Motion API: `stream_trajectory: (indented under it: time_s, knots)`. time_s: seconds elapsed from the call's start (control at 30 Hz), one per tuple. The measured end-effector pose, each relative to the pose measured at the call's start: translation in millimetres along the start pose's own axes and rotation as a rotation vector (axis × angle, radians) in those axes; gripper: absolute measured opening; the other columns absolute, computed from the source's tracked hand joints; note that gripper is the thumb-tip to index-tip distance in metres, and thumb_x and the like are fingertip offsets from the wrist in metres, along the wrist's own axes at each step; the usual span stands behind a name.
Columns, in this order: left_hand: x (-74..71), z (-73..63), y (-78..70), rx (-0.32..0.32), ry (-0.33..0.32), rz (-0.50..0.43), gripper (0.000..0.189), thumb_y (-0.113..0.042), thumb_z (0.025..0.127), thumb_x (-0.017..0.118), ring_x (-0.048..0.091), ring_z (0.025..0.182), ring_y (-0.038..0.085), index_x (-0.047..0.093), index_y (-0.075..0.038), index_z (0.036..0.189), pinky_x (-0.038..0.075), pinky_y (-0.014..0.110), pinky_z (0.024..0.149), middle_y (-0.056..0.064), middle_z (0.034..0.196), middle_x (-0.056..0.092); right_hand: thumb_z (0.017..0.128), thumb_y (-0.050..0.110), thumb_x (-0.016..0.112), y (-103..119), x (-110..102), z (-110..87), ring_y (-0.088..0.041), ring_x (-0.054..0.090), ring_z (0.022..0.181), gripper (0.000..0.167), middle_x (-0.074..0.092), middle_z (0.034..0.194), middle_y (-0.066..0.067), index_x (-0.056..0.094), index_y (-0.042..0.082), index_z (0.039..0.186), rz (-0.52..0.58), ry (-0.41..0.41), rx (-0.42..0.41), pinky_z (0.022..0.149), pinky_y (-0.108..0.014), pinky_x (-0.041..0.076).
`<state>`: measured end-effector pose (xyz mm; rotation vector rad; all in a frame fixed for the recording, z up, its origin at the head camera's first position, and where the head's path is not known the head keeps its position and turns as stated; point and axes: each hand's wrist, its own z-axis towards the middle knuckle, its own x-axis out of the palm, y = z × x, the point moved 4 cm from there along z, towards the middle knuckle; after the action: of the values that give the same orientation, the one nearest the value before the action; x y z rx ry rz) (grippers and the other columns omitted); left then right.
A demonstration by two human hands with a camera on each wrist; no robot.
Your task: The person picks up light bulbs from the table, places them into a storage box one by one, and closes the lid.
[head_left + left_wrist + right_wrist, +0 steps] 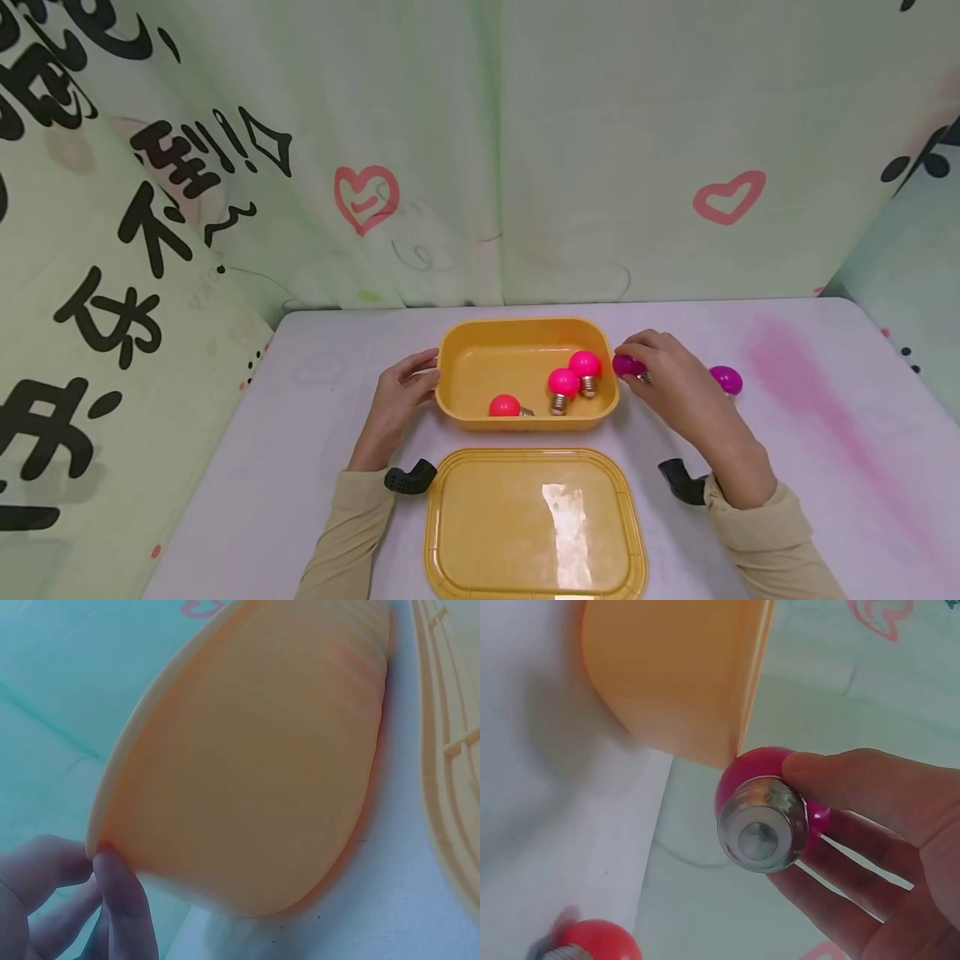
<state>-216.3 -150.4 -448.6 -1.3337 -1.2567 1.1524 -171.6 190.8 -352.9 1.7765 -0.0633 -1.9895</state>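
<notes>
In the head view, a yellow plastic box (pixel 487 354) stands on the table with three pink-topped light bulbs inside, one of them a bulb (pixel 562 382) near the right end. My left hand (pixel 401 396) is at the box's left end; the left wrist view has its thumb and finger pinching the rim (pixel 124 765). Just outside the right end, my right hand (pixel 678 387) grips a purple light bulb (pixel 628 365) between thumb and fingers. Its metal screw base (pixel 762 832) faces the right wrist camera, and the bulb overlaps the box's rim there.
A yellow lid (pixel 517 525) lies flat in front of the box. Beyond my right hand, another purple bulb (pixel 726 380) rests on the white table (pixel 787 467), which has a pink stain. Printed curtains (pixel 562 167) hang behind and at the sides.
</notes>
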Motion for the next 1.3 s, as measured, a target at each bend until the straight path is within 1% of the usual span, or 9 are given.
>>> stream_trajectory:
  time_s: [0.17, 0.3, 0.47, 0.63, 0.73, 0.9, 1.1, 1.2, 1.3]
  knots:
    - [-0.6, -0.3, 0.6, -0.012, -0.007, 0.007, 0.041, -0.007, 0.094, 0.064, 0.063, 0.108, 0.029, 0.059, -0.006, 0.135, 0.057, 0.022, 0.076, 0.016, 0.129, 0.058, 0.078, 0.002, 0.081, 6, -1, 1.0, -0.038, 0.057, 0.112, 0.041, 0.062, 0.119, -0.021, 0.069, -0.002, 0.118, 0.019, -0.019, -0.028, 0.088, -0.052, 0.055]
    - [-1.0, -0.2, 1.3, -0.004, -0.005, 0.006, 0.041, -0.006, 0.094, 0.064, 0.064, 0.107, 0.03, 0.059, -0.005, 0.135, 0.057, 0.022, 0.076, 0.018, 0.129, 0.058, 0.079, 0.003, 0.081, 12, -1, 3.1, -0.037, 0.057, 0.113, 0.041, 0.061, 0.12, -0.02, 0.069, 0.0, 0.117, 0.04, -0.024, -0.031, 0.087, -0.051, 0.056]
    - [-1.1, 0.2, 1.1, 0.005, -0.003, 0.005, 0.041, -0.006, 0.094, 0.064, 0.064, 0.106, 0.028, 0.058, -0.004, 0.135, 0.057, 0.022, 0.076, 0.018, 0.129, 0.058, 0.08, 0.004, 0.08, 21, 2, 7.8, -0.036, 0.057, 0.115, 0.043, 0.06, 0.123, -0.02, 0.067, -0.001, 0.121, 0.055, -0.016, -0.035, 0.09, -0.051, 0.055]
    - [-1.0, 0.4, 1.1, -0.003, 0.001, -0.006, 0.041, -0.006, 0.094, 0.064, 0.065, 0.105, 0.026, 0.059, -0.005, 0.135, 0.057, 0.022, 0.076, 0.017, 0.129, 0.058, 0.081, 0.005, 0.08, 29, 10, 14.7, -0.035, 0.056, 0.116, 0.044, 0.06, 0.122, -0.019, 0.066, -0.003, 0.122, 0.056, -0.003, -0.065, 0.092, -0.049, 0.054]
    - [-1.4, -0.3, 1.3, 0.0, 0.005, -0.014, 0.041, -0.005, 0.094, 0.064, 0.064, 0.106, 0.027, 0.059, -0.004, 0.135, 0.057, 0.023, 0.075, 0.018, 0.129, 0.058, 0.081, 0.006, 0.08, 34, 16, 18.8, -0.034, 0.057, 0.114, 0.043, 0.061, 0.121, -0.018, 0.066, -0.002, 0.121, 0.054, -0.001, -0.089, 0.092, -0.048, 0.055]
    - [-1.9, -0.2, 2.1, 0.001, -0.004, -0.018, 0.041, -0.005, 0.094, 0.064, 0.064, 0.105, 0.028, 0.059, -0.004, 0.134, 0.057, 0.023, 0.074, 0.018, 0.128, 0.058, 0.079, 0.005, 0.082, 42, 24, 24.4, -0.033, 0.06, 0.11, 0.041, 0.062, 0.118, -0.017, 0.068, -0.002, 0.117, 0.068, -0.026, -0.129, 0.09, -0.046, 0.056]
    - [-1.3, -0.7, 0.7, 0.013, -0.002, -0.019, 0.041, -0.004, 0.094, 0.064, 0.064, 0.105, 0.028, 0.059, -0.003, 0.135, 0.057, 0.023, 0.074, 0.019, 0.128, 0.058, 0.077, 0.004, 0.083, 51, 33, 29.8, -0.031, 0.063, 0.102, 0.036, 0.064, 0.11, -0.016, 0.07, -0.003, 0.11, 0.085, -0.065, -0.202, 0.084, -0.043, 0.059]
    - [-1.1, -0.4, 0.6, 0.014, 0.002, -0.022, 0.041, -0.005, 0.094, 0.064, 0.064, 0.105, 0.028, 0.059, -0.003, 0.134, 0.057, 0.023, 0.074, 0.02, 0.128, 0.057, 0.077, 0.004, 0.083, 55, 38, 32.2, -0.031, 0.062, 0.103, 0.037, 0.064, 0.11, -0.015, 0.069, -0.003, 0.111, 0.088, -0.056, -0.212, 0.083, -0.042, 0.059]
    - [-0.8, 0.4, 0.9, 0.012, 0.008, -0.025, 0.041, -0.005, 0.094, 0.064, 0.064, 0.105, 0.028, 0.059, -0.003, 0.135, 0.057, 0.023, 0.074, 0.02, 0.128, 0.057, 0.078, 0.006, 0.083, 59, 43, 35.7, -0.031, 0.06, 0.105, 0.038, 0.064, 0.111, -0.015, 0.068, -0.002, 0.113, 0.082, -0.031, -0.209, 0.085, -0.042, 0.059]
